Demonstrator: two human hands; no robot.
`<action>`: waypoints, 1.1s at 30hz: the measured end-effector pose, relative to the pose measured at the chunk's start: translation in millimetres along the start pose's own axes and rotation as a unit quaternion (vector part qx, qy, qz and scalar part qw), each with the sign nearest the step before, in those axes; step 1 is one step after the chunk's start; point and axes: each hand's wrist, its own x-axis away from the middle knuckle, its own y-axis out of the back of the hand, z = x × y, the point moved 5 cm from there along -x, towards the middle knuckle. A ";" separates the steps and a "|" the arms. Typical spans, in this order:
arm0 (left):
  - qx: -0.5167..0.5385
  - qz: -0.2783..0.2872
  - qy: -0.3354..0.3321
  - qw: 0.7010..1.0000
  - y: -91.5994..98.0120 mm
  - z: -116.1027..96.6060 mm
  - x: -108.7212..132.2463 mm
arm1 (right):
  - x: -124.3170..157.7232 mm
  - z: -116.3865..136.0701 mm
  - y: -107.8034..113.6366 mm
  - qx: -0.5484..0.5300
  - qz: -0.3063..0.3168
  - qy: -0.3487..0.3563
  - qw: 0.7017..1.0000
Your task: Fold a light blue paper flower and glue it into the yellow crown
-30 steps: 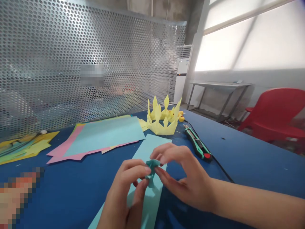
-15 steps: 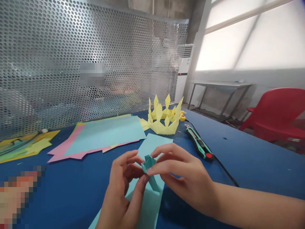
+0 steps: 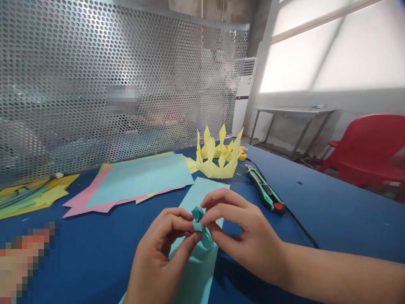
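Fingers half-hide folded teal paper (image 3: 200,225); its shape unclear

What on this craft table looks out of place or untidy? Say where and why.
The paper stack beyond the left hand is fanned askew, edges unaligned. A knife lies loose right of the right hand; its blade cannot be made out. Both hands pinch a folded paper.

Bright daylight from window (image 3: 332,50) at right; glare there; wide-angle edge distortion; pixelated patch lower left.
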 end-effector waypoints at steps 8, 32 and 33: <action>0.006 -0.002 0.049 0.999 -0.4 7.0 -5.0 | -0.7 -5.8 -4.7 0.004 0.040 -0.017 0.999; 0.036 -0.007 0.088 0.996 5.5 10.7 -0.5 | 1.0 6.4 2.7 0.040 0.001 0.059 0.997; 0.034 -0.012 0.081 0.996 6.1 10.7 -0.6 | 0.5 7.5 2.6 0.040 -0.002 0.064 0.997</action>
